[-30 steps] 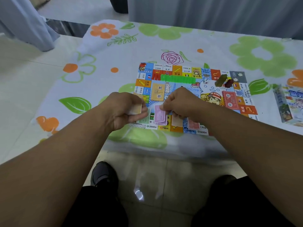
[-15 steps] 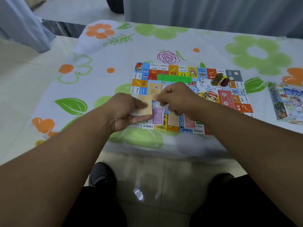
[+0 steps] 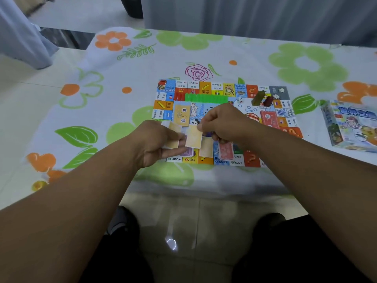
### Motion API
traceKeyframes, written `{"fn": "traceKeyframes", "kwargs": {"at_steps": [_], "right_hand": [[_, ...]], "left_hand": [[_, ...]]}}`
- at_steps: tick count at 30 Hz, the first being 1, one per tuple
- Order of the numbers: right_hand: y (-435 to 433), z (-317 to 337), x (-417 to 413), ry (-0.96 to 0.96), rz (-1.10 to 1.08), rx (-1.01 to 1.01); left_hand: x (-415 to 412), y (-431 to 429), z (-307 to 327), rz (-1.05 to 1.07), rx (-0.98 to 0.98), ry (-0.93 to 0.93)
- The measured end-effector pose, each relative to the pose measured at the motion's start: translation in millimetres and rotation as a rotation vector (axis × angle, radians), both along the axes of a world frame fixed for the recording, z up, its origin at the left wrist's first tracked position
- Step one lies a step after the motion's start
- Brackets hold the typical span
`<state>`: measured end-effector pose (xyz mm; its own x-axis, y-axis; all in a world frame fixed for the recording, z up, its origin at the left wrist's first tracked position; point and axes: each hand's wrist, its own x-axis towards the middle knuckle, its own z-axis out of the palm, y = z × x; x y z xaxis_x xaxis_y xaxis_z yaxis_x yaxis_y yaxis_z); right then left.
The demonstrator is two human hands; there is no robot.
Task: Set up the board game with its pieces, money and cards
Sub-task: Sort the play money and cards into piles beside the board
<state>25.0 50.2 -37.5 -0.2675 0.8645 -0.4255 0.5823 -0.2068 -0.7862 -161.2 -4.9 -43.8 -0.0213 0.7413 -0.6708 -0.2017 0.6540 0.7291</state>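
Board (image 3: 204, 86) laid; green houses (image 3: 206, 98), tokens (image 3: 263, 99), card deck (image 3: 181, 117) placed. Money sorting unfinished: left hand (image 3: 155, 144) grips note stack (image 3: 173, 143), right hand (image 3: 226, 123) pinches yellow note (image 3: 193, 136) above piles (image 3: 225, 150)

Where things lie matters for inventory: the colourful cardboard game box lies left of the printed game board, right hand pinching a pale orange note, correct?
No: the head view shows the colourful cardboard game box right of the printed game board; right hand pinches the pale orange note.
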Motion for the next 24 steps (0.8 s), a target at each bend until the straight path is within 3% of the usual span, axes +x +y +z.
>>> {"fn": "traceKeyframes", "kwargs": {"at_steps": [5,13,24], "right_hand": [[-2,-1,14,-0.134,0.032,-0.048],[-1,-3,16,-0.191,0.007,0.005],[-2,2,8,0.022,0.004,0.030]], "left_hand": [[6,1,2,0.021,-0.020,-0.022],[8,1,2,0.007,-0.015,-0.090],[14,5,-4,-0.022,-0.001,-0.066]]}}
